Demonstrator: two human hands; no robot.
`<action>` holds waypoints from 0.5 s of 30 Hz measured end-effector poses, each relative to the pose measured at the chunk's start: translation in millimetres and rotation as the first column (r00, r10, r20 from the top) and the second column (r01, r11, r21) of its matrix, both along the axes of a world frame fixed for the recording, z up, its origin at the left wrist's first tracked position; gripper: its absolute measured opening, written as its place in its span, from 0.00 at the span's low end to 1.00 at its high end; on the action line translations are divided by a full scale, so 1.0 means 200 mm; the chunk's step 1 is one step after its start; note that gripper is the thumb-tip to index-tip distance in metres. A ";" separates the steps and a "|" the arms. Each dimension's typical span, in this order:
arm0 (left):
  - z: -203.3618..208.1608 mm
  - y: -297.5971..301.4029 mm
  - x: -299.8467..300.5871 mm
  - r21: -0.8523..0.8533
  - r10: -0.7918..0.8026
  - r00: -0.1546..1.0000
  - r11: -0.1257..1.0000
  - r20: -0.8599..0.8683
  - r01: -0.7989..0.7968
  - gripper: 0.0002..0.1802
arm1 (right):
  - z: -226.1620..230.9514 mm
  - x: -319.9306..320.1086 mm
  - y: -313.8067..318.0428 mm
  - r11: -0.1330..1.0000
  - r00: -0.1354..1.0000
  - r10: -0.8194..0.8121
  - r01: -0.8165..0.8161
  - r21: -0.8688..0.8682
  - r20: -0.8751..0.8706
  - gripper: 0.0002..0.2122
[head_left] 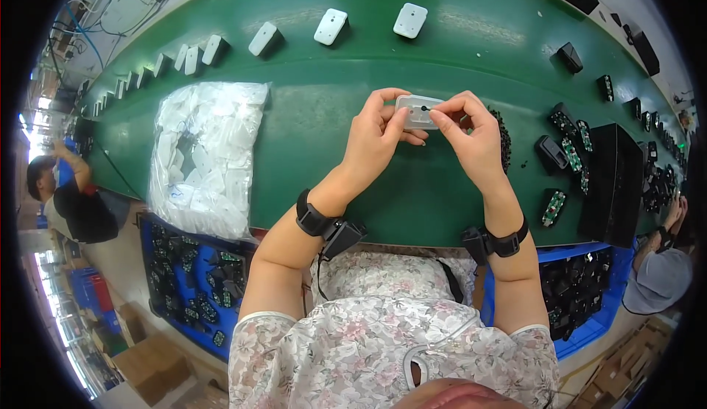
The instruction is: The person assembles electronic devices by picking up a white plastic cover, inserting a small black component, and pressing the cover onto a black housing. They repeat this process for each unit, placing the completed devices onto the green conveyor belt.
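The left hand (375,133) is clamped on one frosted plastic shell (420,120), shallow and round-cornered, above the smooth green table (309,188). The right hand (471,125) pinches one small black part (426,108) at the shell. Beside that hand lies a grainy black heap (505,140). Farther out: one crinkled, clear bag (254,103) of white pieces, at least seven rounded white cases (331,27), two blue bins (615,300).
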State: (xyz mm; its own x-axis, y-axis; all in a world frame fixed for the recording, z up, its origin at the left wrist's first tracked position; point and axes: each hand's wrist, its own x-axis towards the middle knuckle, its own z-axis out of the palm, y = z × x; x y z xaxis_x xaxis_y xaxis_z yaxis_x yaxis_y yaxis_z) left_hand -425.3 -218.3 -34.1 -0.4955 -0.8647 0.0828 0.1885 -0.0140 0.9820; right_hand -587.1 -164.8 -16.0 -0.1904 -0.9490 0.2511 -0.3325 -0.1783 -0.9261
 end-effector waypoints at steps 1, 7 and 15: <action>0.01 0.01 0.00 0.002 -0.002 1.000 1.000 0.002 0.002 0.12 | 0.00 0.01 0.00 1.000 1.000 -0.002 0.002 0.002 0.002 0.04; -0.01 0.02 0.01 -0.055 0.004 0.999 0.998 -0.045 -0.006 0.19 | 0.00 0.04 0.01 1.000 0.996 0.006 -0.008 -0.023 -0.087 0.05; -0.07 0.03 -0.01 -0.265 0.098 0.993 0.961 0.073 -0.075 0.13 | -0.01 0.03 0.00 0.999 0.985 0.009 -0.003 0.036 -0.170 0.04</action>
